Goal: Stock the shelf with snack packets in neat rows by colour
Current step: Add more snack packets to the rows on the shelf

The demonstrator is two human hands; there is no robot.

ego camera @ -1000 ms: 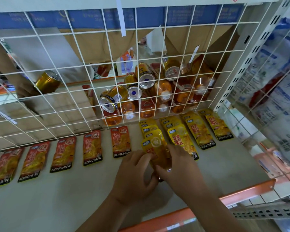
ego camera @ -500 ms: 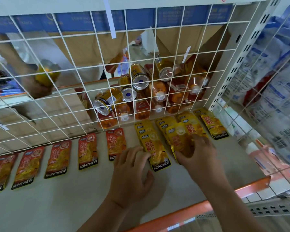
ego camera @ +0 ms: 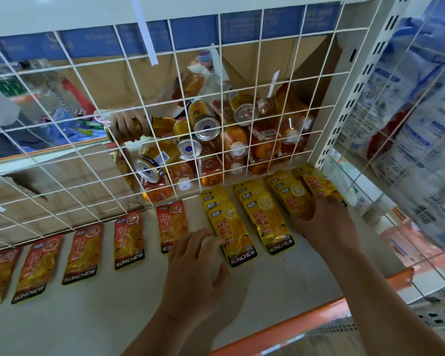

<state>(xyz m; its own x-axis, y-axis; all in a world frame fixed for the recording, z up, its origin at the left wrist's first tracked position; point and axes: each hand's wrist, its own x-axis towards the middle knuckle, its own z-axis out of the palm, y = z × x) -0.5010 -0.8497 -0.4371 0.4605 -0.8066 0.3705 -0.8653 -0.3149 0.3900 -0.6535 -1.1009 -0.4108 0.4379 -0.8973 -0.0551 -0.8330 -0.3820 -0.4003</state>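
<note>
Red snack packets [ego camera: 129,240] lie one by one in a row along the left of the white shelf [ego camera: 88,317]. To their right, yellow snack packets sit in overlapping stacks; the leftmost stack [ego camera: 231,227] and the second stack [ego camera: 267,222] show fully. My left hand [ego camera: 195,268] lies flat on the shelf, its fingertips touching the front yellow packet of the leftmost stack. My right hand [ego camera: 324,227] covers the front ends of the two right-hand stacks and grips a yellow packet [ego camera: 297,201] on the third stack.
A white wire grid [ego camera: 165,140] closes the shelf's back. Behind it lie gold cans [ego camera: 203,119] and orange bottles [ego camera: 262,145], and another person's hand [ego camera: 127,125] grips a can. An orange rail [ego camera: 306,319] edges the front. A wire side panel [ego camera: 396,150] stands at right.
My right hand has carried a yellow packet from the leftmost stack rightward onto the third stack. My left hand stayed by the leftmost stack. Behind the grid, the other person's hand has reached a can.
</note>
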